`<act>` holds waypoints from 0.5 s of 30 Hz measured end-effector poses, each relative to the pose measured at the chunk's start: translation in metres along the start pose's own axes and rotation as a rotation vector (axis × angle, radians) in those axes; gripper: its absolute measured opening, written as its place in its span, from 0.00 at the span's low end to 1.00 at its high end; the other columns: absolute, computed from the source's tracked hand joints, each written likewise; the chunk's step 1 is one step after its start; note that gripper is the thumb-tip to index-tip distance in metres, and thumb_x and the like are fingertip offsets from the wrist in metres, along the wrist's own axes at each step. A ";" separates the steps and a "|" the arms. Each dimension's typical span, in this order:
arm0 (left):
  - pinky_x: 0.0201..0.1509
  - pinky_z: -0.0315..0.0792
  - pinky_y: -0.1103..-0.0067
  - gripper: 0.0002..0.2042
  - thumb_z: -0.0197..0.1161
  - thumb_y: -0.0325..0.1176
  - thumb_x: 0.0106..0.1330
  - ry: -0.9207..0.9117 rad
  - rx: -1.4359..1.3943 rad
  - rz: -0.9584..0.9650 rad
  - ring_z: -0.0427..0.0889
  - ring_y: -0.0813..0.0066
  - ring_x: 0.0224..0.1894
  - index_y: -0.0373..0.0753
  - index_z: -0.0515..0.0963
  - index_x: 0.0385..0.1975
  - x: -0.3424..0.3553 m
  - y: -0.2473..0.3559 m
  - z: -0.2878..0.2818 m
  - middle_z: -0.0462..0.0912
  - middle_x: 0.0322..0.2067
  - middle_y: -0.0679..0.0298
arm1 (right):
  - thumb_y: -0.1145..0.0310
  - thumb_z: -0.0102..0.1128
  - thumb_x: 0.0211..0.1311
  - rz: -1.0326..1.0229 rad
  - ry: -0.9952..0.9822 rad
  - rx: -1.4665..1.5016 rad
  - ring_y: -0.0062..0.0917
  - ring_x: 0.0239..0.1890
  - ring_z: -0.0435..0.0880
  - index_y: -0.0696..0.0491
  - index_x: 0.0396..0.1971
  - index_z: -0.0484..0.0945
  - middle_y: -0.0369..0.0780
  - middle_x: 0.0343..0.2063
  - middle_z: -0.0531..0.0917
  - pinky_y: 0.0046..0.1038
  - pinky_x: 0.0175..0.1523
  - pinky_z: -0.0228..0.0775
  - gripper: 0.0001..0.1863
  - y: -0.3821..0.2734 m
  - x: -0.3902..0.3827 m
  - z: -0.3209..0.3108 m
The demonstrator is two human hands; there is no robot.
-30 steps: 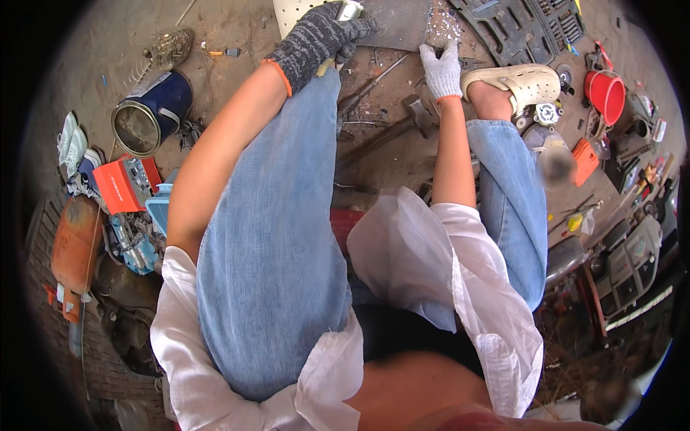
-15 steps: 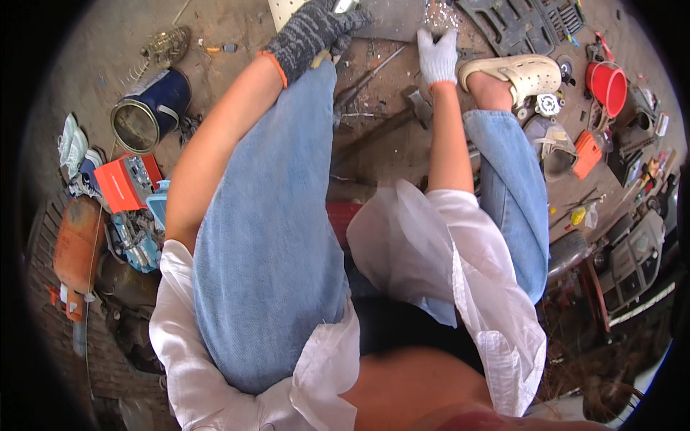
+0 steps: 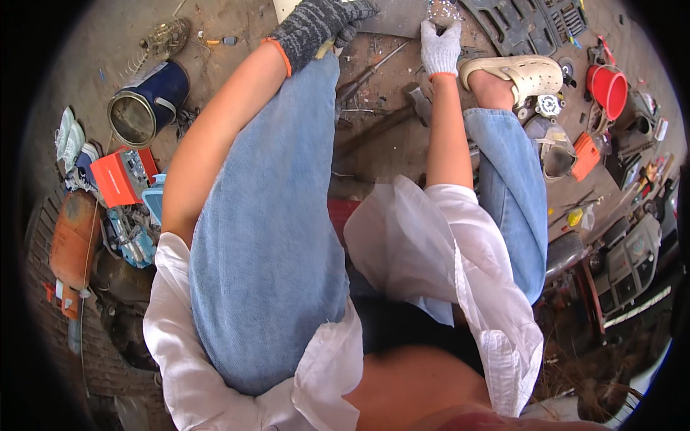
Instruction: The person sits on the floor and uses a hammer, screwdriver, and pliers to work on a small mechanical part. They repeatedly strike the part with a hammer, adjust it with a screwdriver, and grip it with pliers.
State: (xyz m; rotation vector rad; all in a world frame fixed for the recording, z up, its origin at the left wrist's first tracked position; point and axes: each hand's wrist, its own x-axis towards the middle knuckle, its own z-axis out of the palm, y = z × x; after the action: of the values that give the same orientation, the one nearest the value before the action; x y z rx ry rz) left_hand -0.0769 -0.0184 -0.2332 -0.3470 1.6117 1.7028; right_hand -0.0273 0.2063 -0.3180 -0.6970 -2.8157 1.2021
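My left hand (image 3: 323, 29), in a dark grey knit glove with an orange cuff, is closed at the top edge above my knee, over a grey metal sheet (image 3: 394, 18); what it grips is cut off or hidden. My right hand (image 3: 440, 47), in a white glove, is curled beside the sheet's right end, near small white flakes (image 3: 443, 10); whether it holds anything is unclear. Below the sheet lie a long screwdriver (image 3: 370, 72) and a hammer (image 3: 417, 100). Pliers (image 3: 471, 52) lie just right of my right hand.
A black tool case (image 3: 510, 25) lies top right, beside my sandalled foot (image 3: 535, 75). A red bucket (image 3: 606, 90) and assorted parts line the right. On the left are a blue can (image 3: 147, 104), an orange-red box (image 3: 118, 176) and a rusty orange cylinder (image 3: 72, 230).
Both hands and forearms have shifted slightly upward in the picture. The silver piece at my left hand, visible earlier, is now out of sight.
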 end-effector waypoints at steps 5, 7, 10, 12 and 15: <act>0.10 0.62 0.79 0.08 0.60 0.36 0.62 0.025 0.114 -0.037 0.70 0.77 0.09 0.39 0.73 0.26 -0.004 0.002 -0.003 0.72 0.11 0.67 | 0.60 0.60 0.49 0.121 -0.061 0.110 0.49 0.40 0.76 0.64 0.35 0.70 0.55 0.35 0.77 0.38 0.48 0.67 0.22 0.014 -0.027 0.003; 0.10 0.62 0.79 0.10 0.60 0.38 0.62 0.045 0.055 -0.044 0.70 0.76 0.09 0.38 0.73 0.26 0.001 0.002 0.002 0.72 0.10 0.66 | 0.61 0.60 0.49 0.065 -0.018 -0.013 0.48 0.39 0.76 0.64 0.34 0.69 0.54 0.34 0.78 0.38 0.47 0.67 0.21 0.005 -0.009 -0.001; 0.10 0.62 0.79 0.11 0.60 0.39 0.62 0.028 0.074 -0.014 0.70 0.76 0.09 0.38 0.72 0.25 -0.002 -0.001 -0.004 0.72 0.10 0.65 | 0.62 0.60 0.49 -0.020 0.047 0.003 0.47 0.39 0.77 0.63 0.35 0.70 0.53 0.32 0.78 0.37 0.47 0.67 0.20 0.007 0.001 0.009; 0.10 0.62 0.79 0.11 0.59 0.38 0.62 0.012 0.157 -0.010 0.70 0.76 0.09 0.38 0.71 0.25 0.001 -0.014 -0.011 0.72 0.10 0.65 | 0.62 0.60 0.49 0.023 0.024 0.052 0.46 0.39 0.77 0.62 0.35 0.70 0.53 0.32 0.78 0.37 0.47 0.67 0.20 0.011 -0.025 0.006; 0.10 0.62 0.79 0.11 0.59 0.38 0.62 0.056 0.162 -0.039 0.70 0.76 0.09 0.39 0.71 0.22 -0.002 0.009 0.001 0.72 0.10 0.64 | 0.62 0.61 0.49 0.080 0.005 0.049 0.43 0.37 0.77 0.61 0.35 0.71 0.51 0.31 0.78 0.35 0.46 0.68 0.19 0.005 -0.024 0.003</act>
State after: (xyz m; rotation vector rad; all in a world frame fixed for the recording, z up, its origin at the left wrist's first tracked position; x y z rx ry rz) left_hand -0.0818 -0.0174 -0.2250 -0.3464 1.7590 1.5339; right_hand -0.0043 0.1975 -0.3198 -0.8151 -2.7682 1.2746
